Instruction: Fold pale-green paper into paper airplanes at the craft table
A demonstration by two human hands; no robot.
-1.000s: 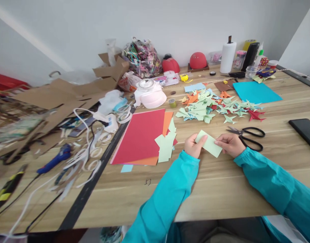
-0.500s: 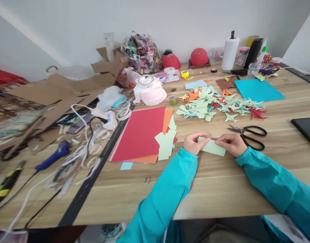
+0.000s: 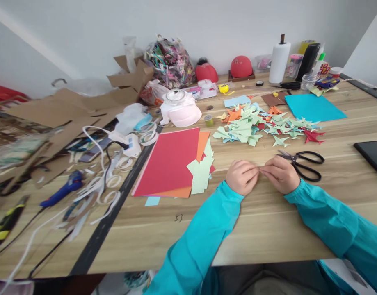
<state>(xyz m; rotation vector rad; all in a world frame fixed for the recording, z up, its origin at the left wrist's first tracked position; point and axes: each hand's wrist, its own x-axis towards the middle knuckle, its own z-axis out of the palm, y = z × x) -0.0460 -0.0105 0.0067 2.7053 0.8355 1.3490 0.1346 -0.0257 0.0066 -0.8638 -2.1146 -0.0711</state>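
Sleeves (image 3: 203, 229): teal, coming in over the near edge of the tabletop (image 3: 262, 246) and slanting toward each other.
Green slip: half a second ago it showed between the fingers; now it is out of sight, apparently among the meeting fingertips. That suggests it has been turned or folded down, with the handling unfinished; a crease cannot be made out.
Left hand (image 3: 242, 177): rolled over so its back faces up, fingers curled to the right, thumb hidden; grip clenched, most likely on the green slip.
Right hand (image 3: 280, 175): thumb and forefinger pinched together, pointing left to meet the left hand's fingertips; grip probably on the same slip, though the paper itself does not show.
Scissors (image 3: 293, 159): lying just beside the right hand, toward the far right, not held.
Green strips (image 3: 201, 178): a loose overlapping bunch, left of the left hand.
Red sheet (image 3: 172, 164): farther left, beside the strips, with orange showing beneath.
Phone (image 3: 371, 157): dark, at the right edge.
Folded pile (image 3: 245, 127): beyond the hands, mostly green, with orange, red and blue pieces.
Blue sheet (image 3: 316, 107): beyond the pile's right end.
White roll (image 3: 279, 63): upright, far right, near the wall.
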